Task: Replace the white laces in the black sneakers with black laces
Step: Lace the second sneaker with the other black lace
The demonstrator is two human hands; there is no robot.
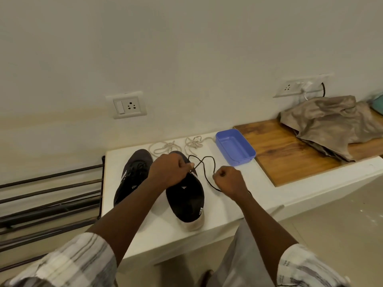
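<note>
**At frame centre: black lace held over a sneaker**

Mid-frame, the left hand (167, 170) pinches a thin black lace (207, 181) above the right-hand black fabric sneaker (186, 201). The right hand (228, 180), just right of it, is fisted around the same lace. Two loose white laces (163, 148) lie behind the sneakers, left of a blue plastic tray (235, 149).

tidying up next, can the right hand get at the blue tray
Probably yes: the blue tray sits open just beyond the right hand, though that hand grips the black lace.
</note>
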